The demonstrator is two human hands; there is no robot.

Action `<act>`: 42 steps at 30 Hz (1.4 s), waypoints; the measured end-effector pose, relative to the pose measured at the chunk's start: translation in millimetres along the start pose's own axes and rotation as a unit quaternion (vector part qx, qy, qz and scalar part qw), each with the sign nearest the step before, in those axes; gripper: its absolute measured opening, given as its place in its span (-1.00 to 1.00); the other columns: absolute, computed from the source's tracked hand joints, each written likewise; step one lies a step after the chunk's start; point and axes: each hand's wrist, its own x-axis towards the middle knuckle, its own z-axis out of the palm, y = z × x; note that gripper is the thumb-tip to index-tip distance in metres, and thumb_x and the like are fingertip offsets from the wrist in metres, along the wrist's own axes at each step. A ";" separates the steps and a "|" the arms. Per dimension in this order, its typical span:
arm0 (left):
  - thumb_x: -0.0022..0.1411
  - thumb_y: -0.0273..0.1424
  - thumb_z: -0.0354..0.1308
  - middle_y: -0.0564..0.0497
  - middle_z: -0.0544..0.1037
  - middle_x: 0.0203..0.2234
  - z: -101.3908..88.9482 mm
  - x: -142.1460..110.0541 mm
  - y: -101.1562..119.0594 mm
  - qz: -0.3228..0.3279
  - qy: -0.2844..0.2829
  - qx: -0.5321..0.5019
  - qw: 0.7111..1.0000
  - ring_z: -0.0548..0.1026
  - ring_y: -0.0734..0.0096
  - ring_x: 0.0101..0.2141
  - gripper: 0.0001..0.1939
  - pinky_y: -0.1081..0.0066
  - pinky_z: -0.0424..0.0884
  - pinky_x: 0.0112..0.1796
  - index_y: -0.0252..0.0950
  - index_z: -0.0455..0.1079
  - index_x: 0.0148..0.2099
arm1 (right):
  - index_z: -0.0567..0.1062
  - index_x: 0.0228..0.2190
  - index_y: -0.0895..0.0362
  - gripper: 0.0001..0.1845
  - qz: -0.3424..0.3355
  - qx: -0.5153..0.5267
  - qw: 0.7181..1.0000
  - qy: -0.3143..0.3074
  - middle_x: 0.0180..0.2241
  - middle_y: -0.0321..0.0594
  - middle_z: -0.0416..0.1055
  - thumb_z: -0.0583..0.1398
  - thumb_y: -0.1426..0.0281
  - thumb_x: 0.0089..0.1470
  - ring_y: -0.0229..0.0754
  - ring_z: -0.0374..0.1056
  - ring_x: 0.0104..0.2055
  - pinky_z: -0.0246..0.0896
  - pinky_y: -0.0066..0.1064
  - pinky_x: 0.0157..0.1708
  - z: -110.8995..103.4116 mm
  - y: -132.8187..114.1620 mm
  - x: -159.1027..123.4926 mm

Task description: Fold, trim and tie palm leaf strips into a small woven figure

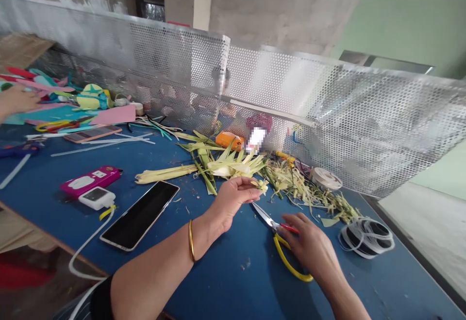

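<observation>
My left hand (236, 198), a gold bangle on its wrist, pinches a small pale-yellow piece of folded leaf strip (261, 187) between thumb and fingertips. To its right my right hand (309, 242) has its fingers closed over the handles of a pair of scissors (268, 220) with yellow and red grips. The steel blades look closed or nearly so and point toward my left hand, just below the leaf piece. Part of the grips is hidden under my fingers. Beyond my hands lies a bunch of pale-green leaf strips (236, 164).
Leaf scraps (302, 184) are heaped at the right, near a spool of white cord (367, 237). A black-screened phone (140, 215), a white charger (96, 197) and a magenta box (91, 180) lie left. Perforated metal sheeting (269, 82) stands behind. Another person's hand (16, 101) shows far left.
</observation>
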 end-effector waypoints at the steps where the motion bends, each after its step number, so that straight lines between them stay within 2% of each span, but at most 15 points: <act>1: -0.16 -0.49 0.44 0.07 0.55 -0.49 2.0 -1.6 -0.3 0.024 0.001 0.019 1.000 0.51 0.50 -0.42 -0.69 0.44 0.41 -0.25 -0.35 0.48 -0.29 | 0.56 -0.18 0.06 -0.69 0.009 0.071 0.997 0.032 -0.26 -0.17 0.51 0.16 0.17 0.15 -0.11 0.47 -0.27 0.33 -0.33 -0.31 -2.6 -7.1 4.9; 4: -0.14 -0.51 0.40 0.06 0.57 -0.46 6.2 -5.9 -1.0 0.080 -0.013 0.065 0.995 0.51 0.48 -0.37 -0.72 0.45 0.40 -0.25 -0.34 0.49 -0.30 | 0.56 -0.15 0.11 -0.63 0.029 0.259 0.961 0.094 -0.23 -0.12 0.53 0.23 0.15 0.08 -0.08 0.46 -0.19 0.38 -0.28 -0.21 -13.8 -35.1 22.5; 8: -0.13 -0.42 0.40 0.08 0.55 -0.50 7.8 -9.4 1.3 0.062 -0.058 0.039 0.996 0.46 0.52 -0.47 -0.77 0.44 0.39 -0.32 -0.34 0.48 -0.36 | 0.56 -0.10 0.10 -0.61 -0.019 0.342 0.939 0.031 -0.28 -0.16 0.53 0.29 0.26 0.01 -0.12 0.43 -0.23 0.37 -0.28 -0.21 -29.3 -64.4 41.2; 12: -0.15 -0.35 0.43 0.06 0.52 -0.51 7.1 -10.9 4.5 0.011 -0.074 0.024 0.997 0.44 0.52 -0.47 -0.74 0.42 0.39 -0.31 -0.36 0.51 -0.39 | 0.58 -0.13 0.08 -0.65 -0.054 0.357 0.932 -0.008 -0.23 -0.17 0.53 0.30 0.29 0.00 -0.17 0.40 -0.29 0.35 -0.32 -0.26 -32.5 -66.1 45.2; 17: -0.16 -0.35 0.43 0.02 0.53 -0.47 7.3 -11.1 1.1 -0.021 -0.059 0.039 0.997 0.44 0.51 -0.44 -0.73 0.42 0.38 -0.30 -0.37 0.52 -0.38 | 0.61 -0.22 0.08 -0.75 -0.046 0.357 0.933 0.009 -0.29 -0.18 0.53 0.29 0.28 0.03 -0.15 0.40 -0.29 0.33 -0.31 -0.27 -23.1 -54.0 41.4; 20: -0.16 -0.39 0.42 0.05 0.51 -0.50 8.4 -10.5 -2.2 -0.015 -0.051 0.060 0.997 0.44 0.52 -0.47 -0.76 0.41 0.38 -0.31 -0.37 0.49 -0.40 | 0.59 -0.20 0.08 -0.71 -0.027 0.346 0.938 0.015 -0.33 -0.21 0.52 0.31 0.28 -0.01 -0.17 0.37 -0.33 0.31 -0.31 -0.27 -17.8 -51.2 40.0; 23: -0.08 -0.41 0.38 0.08 0.51 -0.53 9.5 -9.9 -4.2 -0.014 -0.059 0.088 0.994 0.46 0.50 -0.50 -0.79 0.41 0.39 -0.32 -0.34 0.45 -0.37 | 0.57 -0.24 0.12 -0.68 0.017 0.363 0.932 0.012 -0.46 -0.29 0.47 0.35 0.26 -0.07 -0.22 0.32 -0.43 0.27 -0.37 -0.37 -14.9 -51.6 39.4; 26: 0.08 -0.34 0.29 0.07 0.53 -0.52 10.0 -9.4 -5.2 -0.009 -0.081 0.116 0.990 0.53 0.45 -0.47 -0.83 0.43 0.36 -0.33 -0.33 0.43 -0.33 | 0.55 -0.33 0.13 -0.75 0.027 0.367 0.930 0.007 -0.47 -0.30 0.47 0.34 0.28 -0.09 -0.24 0.30 -0.44 0.24 -0.39 -0.39 -13.9 -52.4 39.0; 31: 0.20 -0.15 0.18 0.01 0.58 -0.47 7.6 -8.3 -5.8 -0.027 -0.065 0.131 0.989 0.56 0.40 -0.45 -0.69 0.44 0.32 -0.37 -0.32 0.47 -0.25 | 0.52 -0.35 0.11 -0.80 0.016 0.344 0.938 0.035 -0.40 -0.28 0.47 0.32 0.31 -0.08 -0.19 0.32 -0.33 0.22 -0.34 -0.27 -14.2 -49.3 39.4; 34: 0.15 -0.08 0.22 -0.02 0.57 -0.54 4.2 -7.8 -5.9 -0.068 -0.073 0.129 0.987 0.50 0.45 -0.51 -0.61 0.43 0.33 -0.37 -0.36 0.50 -0.32 | 0.50 -0.35 0.11 -0.82 -0.008 0.340 0.939 0.047 -0.35 -0.25 0.49 0.32 0.33 -0.06 -0.15 0.36 -0.25 0.23 -0.29 -0.17 -14.6 -47.1 39.4; 38: -0.02 -0.12 0.36 0.01 0.55 -0.55 1.4 -7.9 -7.4 -0.121 -0.109 0.087 0.983 0.45 0.52 -0.51 -0.62 0.45 0.33 -0.36 -0.38 0.51 -0.37 | 0.50 -0.34 0.09 -0.86 -0.041 0.331 0.942 0.046 -0.33 -0.24 0.50 0.29 0.36 -0.02 -0.13 0.39 -0.21 0.25 -0.27 -0.12 -13.9 -46.3 38.9; 42: -0.09 -0.18 0.42 0.01 0.56 -0.52 4.0 -8.4 -9.0 -0.111 -0.073 0.043 0.990 0.45 0.53 -0.48 -0.64 0.46 0.33 -0.34 -0.38 0.52 -0.37 | 0.47 -0.05 0.04 -0.51 -0.040 0.340 0.935 0.095 0.01 -0.16 0.45 0.34 0.35 -0.08 -0.04 0.31 0.09 0.13 -0.18 0.12 -12.2 -43.8 38.9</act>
